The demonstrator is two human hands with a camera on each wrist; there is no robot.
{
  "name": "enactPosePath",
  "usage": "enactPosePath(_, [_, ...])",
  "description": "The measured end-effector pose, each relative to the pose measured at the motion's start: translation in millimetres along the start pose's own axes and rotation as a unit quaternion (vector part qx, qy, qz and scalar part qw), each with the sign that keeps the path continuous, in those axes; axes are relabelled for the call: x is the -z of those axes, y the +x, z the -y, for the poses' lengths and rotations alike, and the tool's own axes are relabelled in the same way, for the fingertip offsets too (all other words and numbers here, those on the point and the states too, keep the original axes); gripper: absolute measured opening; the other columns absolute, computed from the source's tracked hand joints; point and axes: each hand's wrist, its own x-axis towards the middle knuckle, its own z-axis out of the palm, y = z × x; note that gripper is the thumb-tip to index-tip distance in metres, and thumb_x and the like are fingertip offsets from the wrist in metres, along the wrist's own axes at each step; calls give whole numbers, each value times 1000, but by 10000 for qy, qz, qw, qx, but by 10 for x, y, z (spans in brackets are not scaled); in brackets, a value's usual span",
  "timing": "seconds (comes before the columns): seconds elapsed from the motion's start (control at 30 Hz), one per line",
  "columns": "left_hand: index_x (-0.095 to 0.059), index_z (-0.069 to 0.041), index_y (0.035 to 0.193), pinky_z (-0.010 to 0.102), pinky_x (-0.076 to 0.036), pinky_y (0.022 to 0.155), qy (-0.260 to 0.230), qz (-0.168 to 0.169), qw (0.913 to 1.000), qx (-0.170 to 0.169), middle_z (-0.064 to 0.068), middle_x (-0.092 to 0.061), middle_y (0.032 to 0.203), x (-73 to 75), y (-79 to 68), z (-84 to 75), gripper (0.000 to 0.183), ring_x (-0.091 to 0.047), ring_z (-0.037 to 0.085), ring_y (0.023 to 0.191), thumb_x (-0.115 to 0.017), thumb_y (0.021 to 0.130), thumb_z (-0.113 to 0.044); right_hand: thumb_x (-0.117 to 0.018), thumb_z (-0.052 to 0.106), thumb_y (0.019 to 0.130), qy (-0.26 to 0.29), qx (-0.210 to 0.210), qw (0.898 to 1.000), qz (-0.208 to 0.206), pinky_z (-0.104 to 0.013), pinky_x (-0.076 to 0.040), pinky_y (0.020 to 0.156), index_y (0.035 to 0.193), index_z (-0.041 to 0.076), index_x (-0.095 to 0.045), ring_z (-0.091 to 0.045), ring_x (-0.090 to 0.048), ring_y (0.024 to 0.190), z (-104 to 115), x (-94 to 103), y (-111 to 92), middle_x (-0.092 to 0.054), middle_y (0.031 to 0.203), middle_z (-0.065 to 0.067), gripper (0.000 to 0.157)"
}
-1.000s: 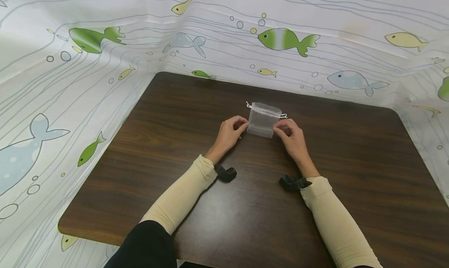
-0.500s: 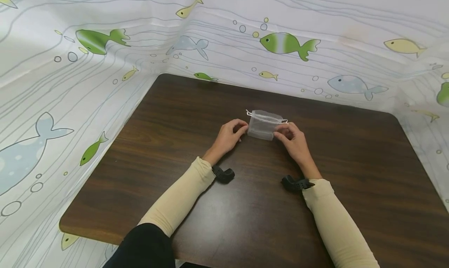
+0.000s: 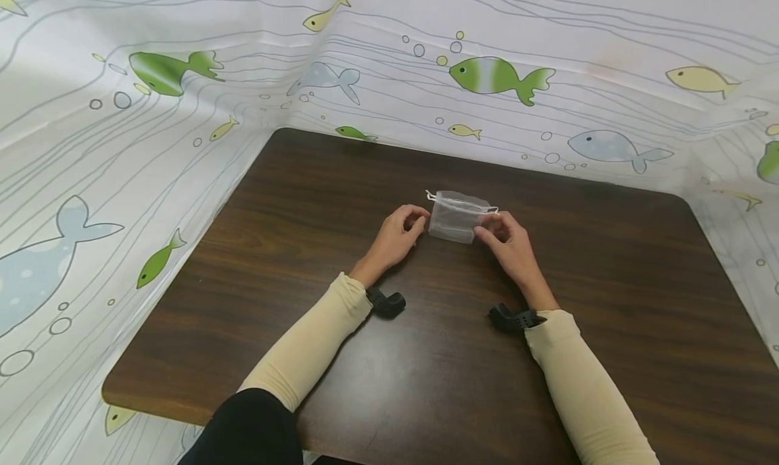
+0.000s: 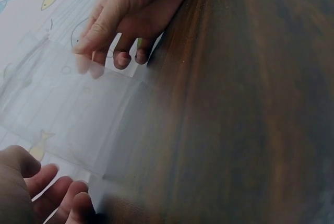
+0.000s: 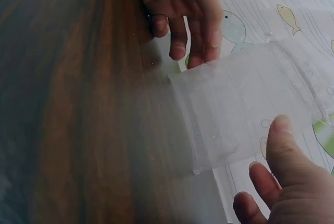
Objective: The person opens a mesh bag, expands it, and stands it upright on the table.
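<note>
A sheer white drawstring pouch (image 3: 453, 218) with white cords at its top is near the middle of the table's far half. My right hand (image 3: 508, 242) pinches its right side; in the right wrist view the thumb (image 5: 282, 130) lies over the near face of the mesh, with other fingers behind. My left hand (image 3: 394, 238) hovers by the pouch's left edge, a thin gap between. In the left wrist view its thumb (image 4: 23, 161) and fingers stand apart, relaxed. Through the mesh nothing distinct shows inside.
The dark wood-grain table (image 3: 292, 201) has rounded corners. A white fish-print sheet (image 3: 389, 66) stands up behind it and along both sides. Black wrist mounts (image 3: 386, 303) sit below each hand.
My left fingers have come away from the pouch's left edge. The right fingers reach farther over its right side, and its top leans lower in the head view. The view has shifted slightly.
</note>
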Motion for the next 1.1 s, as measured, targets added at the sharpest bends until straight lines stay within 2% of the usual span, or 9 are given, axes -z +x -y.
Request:
enactPosePath(0.07, [-65,-7,129,26,-54,69,-25,-3,10000,-20,11,-65,112,1,-3,0,26,-63,18,81,-51,110,-18,-65,10,103,46,-87,10000,-1,-21,-43,74,126,-6,-61,-9,-54,82,-1,9,-1,-59,95,-9,28])
enactPosePath(0.2, [-66,-7,128,26,-52,68,-84,-69,9999,-57,10,-65,108,10,-8,4,26,-60,16,75,-51,110,-18,-57,11,107,203,-131,9996,-131,-16,-44,80,127,-9,-61,-10,-59,90,-7,31,3,-65,110,-23,29])
enactPosePath(0.33, [-66,-8,128,27,-52,68,-129,-136,9998,-79,10,-65,107,18,0,-6,26,-61,17,78,-51,110,-20,-50,13,110,240,-17,9996,-134,-15,-43,85,129,-11,-60,-14,-60,95,-12,61,13,-61,123,-34,32])
enactPosePath(0.57, [-60,-9,135,33,-50,89,85,242,9997,-62,9,-68,121,-13,4,-29,34,-63,22,101,-63,105,-26,-56,32,109,-411,-301,9973,521,-29,-42,95,142,7,-57,-4,-56,105,-336,32,75,-66,129,-17,42])
enactPosePath(0.7, [-48,-10,148,38,-52,90,670,456,9967,-12,10,-69,126,-80,-3,-29,57,-64,23,104,-73,99,-28,-61,36,106,-453,-363,9952,789,-43,-41,104,154,12,-41,-11,-58,106,-446,-5,84,-69,125,-18,58])
enactPosePath(0.87, [-38,-9,156,36,-52,83,1733,642,9827,-105,6,-68,127,-164,-34,-98,78,-61,21,102,-78,95,-35,-69,39,101,-851,-350,9900,1066,-65,-21,118,164,14,-22,-29,-55,118,-463,-23,84,-69,128,-18,83])
enactPosePath(0.93, [-42,-8,154,35,-51,80,1925,602,9792,-201,6,-69,125,-186,-44,-130,72,-59,20,98,-77,96,-34,-72,40,98,-1028,-330,9880,1101,-66,-17,118,165,14,-22,-33,-54,122,-441,-24,89,-68,130,-17,87])
enactPosePath(1.0, [-48,-7,149,34,-50,79,1969,473,9789,-260,5,-70,120,-207,-45,-151,61,-59,20,96,-73,99,-32,-74,41,97,-1165,-282,9866,1106,-63,-21,116,163,15,-28,-34,-53,121,-420,-26,100,-67,128,-16,84])
enactPosePath(1.1, [-57,-9,140,34,-52,79,1929,283,9805,-251,5,-71,115,-235,-43,-172,43,-61,19,93,-67,104,-31,-72,38,99,-1334,-100,9850,1088,-58,-25,110,157,14,-41,-32,-53,104,-398,-29,111,-63,114,-14,70])
